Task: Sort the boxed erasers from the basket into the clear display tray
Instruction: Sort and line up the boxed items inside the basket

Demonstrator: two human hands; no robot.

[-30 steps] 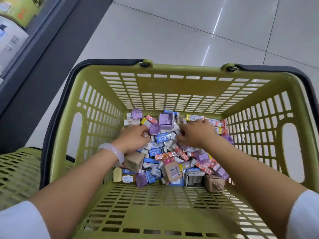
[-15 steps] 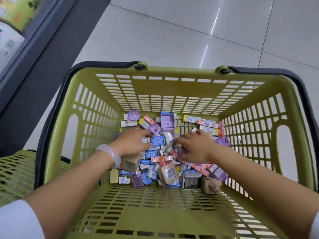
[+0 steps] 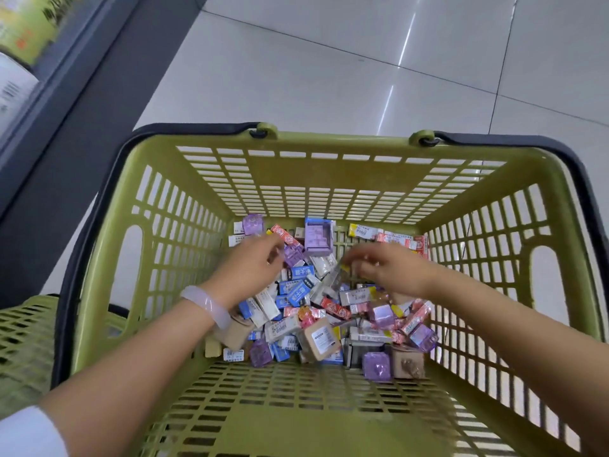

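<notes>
A green plastic basket (image 3: 197,179) with black handles holds a heap of small boxed erasers (image 3: 316,318) in blue, red, purple, white and brown. Both my hands are down in the heap and blurred by motion. My left hand (image 3: 250,268), with a pale bracelet on its wrist, hovers with curled fingers beside a purple box (image 3: 293,255); whether it grips anything is unclear. The curled fingertips of my right hand (image 3: 385,268) pinch a small grey-white box (image 3: 336,279), tilted just above the pile. No clear tray is in view.
A second green basket (image 3: 23,341) lies at the lower left, partly under the first. A dark shelf base (image 3: 66,133) runs along the left. Glossy white floor tiles (image 3: 329,77) stretch beyond the basket.
Both hands have lifted a little off the pile and drifted apart. The boxes under the right hand have shifted. The camera has tilted, so the basket sits lower in view.
</notes>
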